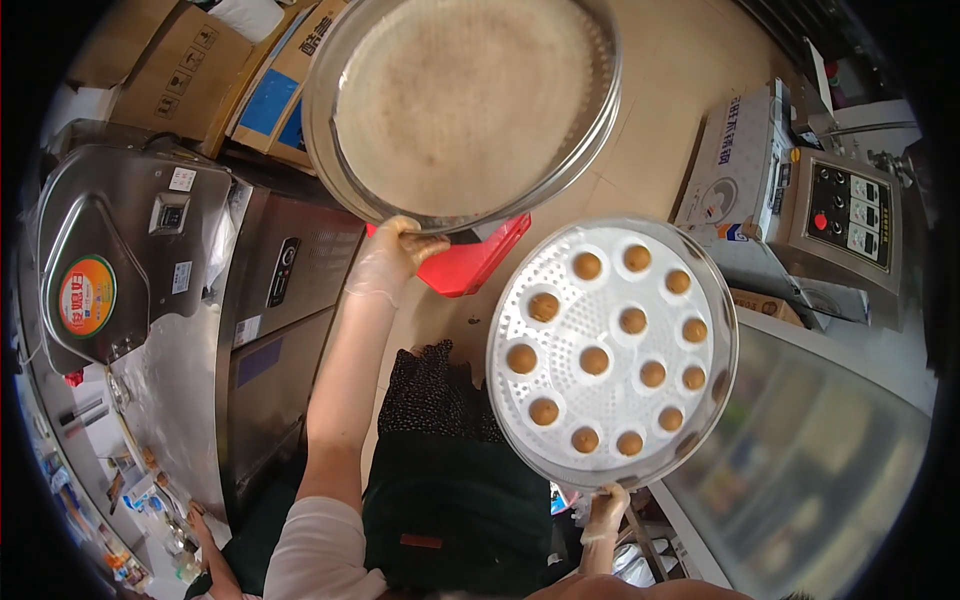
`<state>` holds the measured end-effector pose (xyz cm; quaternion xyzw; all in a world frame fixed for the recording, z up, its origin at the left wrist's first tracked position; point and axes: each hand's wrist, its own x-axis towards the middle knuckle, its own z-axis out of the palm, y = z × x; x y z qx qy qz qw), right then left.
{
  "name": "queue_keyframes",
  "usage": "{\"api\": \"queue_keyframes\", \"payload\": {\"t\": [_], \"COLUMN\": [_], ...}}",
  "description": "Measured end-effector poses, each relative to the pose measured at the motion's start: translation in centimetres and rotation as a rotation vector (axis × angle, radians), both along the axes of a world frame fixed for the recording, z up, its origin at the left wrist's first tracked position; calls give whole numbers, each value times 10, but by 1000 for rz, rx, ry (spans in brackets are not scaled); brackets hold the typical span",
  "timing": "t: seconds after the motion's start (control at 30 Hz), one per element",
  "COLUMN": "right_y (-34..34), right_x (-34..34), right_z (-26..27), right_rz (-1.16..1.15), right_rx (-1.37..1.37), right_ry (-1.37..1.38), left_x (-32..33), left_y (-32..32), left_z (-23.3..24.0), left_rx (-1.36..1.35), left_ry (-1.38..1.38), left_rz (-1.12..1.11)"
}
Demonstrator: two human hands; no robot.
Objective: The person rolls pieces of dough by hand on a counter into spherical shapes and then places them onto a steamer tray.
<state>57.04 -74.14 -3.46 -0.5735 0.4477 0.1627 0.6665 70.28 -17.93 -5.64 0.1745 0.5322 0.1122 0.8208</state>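
My left hand (397, 251), in a clear plastic glove, grips the near rim of a round metal steamer tier (465, 112). Its floor looks bare and pale, and a second rim shows beneath it. My right hand (609, 508), gloved too, holds the near edge of another round steamer tier (557, 354). This one has a perforated floor and tilts towards me. Several brown dough balls (594, 361) are spread over it, each on a round white liner (632, 332). Part of my right hand is hidden under the rim.
A red plastic stool (472, 266) stands under the first tier. Steel machines (135, 247) and cabinets (277, 300) line the left. A control panel (851, 214) and glass-topped case (810, 450) are on the right. Cardboard boxes (180, 75) sit at upper left. Another person's hand (199, 525) shows lower left.
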Motion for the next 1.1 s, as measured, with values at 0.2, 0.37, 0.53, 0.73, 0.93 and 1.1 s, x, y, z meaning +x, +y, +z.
{"api": "queue_keyframes", "payload": {"t": [0.2, 0.37, 0.53, 0.73, 0.93, 1.1], "right_y": [86, 169, 211, 203, 216, 208], "right_x": [50, 75, 78, 74, 99, 129], "right_z": [-49, -94, -166, -214, -197, -165], "right_rz": [228, 268, 501, 865, 893, 1034], "right_rx": [125, 146, 196, 314, 214, 143], "right_ry": [10, 137, 147, 41, 176, 224], "left_x": [-15, -54, -96, -144, -187, -223], "left_y": [3, -26, -51, -73, -102, -134], "left_z": [76, 90, 94, 82, 67, 77], "left_rx": [251, 313, 197, 100, -23, 27], "left_ry": [-110, -14, -31, 123, 192, 224], "left_rz": [-122, -179, -227, -235, -210, -111]}}
